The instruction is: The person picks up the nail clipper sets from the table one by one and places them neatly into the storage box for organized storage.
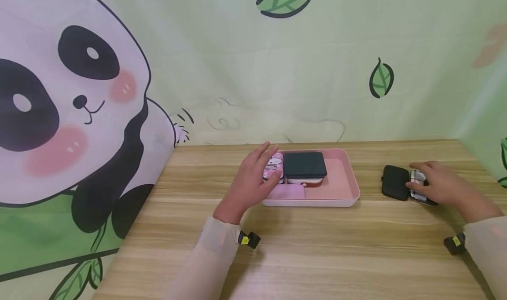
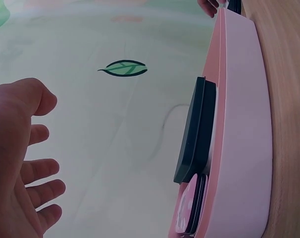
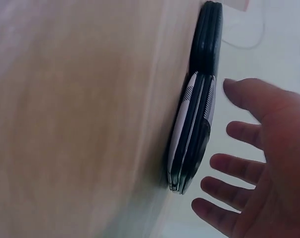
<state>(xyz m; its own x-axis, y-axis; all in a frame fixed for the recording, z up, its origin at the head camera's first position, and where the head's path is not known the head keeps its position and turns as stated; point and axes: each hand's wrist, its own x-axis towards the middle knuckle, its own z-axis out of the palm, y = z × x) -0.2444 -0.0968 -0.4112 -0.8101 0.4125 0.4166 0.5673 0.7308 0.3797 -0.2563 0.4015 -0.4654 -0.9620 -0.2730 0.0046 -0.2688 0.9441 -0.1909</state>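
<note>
My left hand (image 1: 251, 179) hovers over the left end of a pink tray (image 1: 343, 177), fingers apart and holding nothing. Closest to it is a small pink patterned case (image 1: 272, 166) in the tray. Beside that case, a flat dark green box (image 1: 305, 164) lies on a white and brown item (image 1: 313, 182), mostly covered. A purple flat piece (image 1: 287, 191) is at the tray's front left. To the right, my right hand (image 1: 441, 185) is held over a plaid zipped case (image 3: 189, 129). In the right wrist view its spread fingers are apart from the case. A black zipped case (image 1: 395, 182) touches the plaid one.
Everything stands on a wood-grain table (image 1: 317, 251). Behind it hangs a pale green cloth (image 1: 237, 71) with leaf drawings and a large panda (image 1: 99, 97) at the left. The tray's low rim runs around its contents.
</note>
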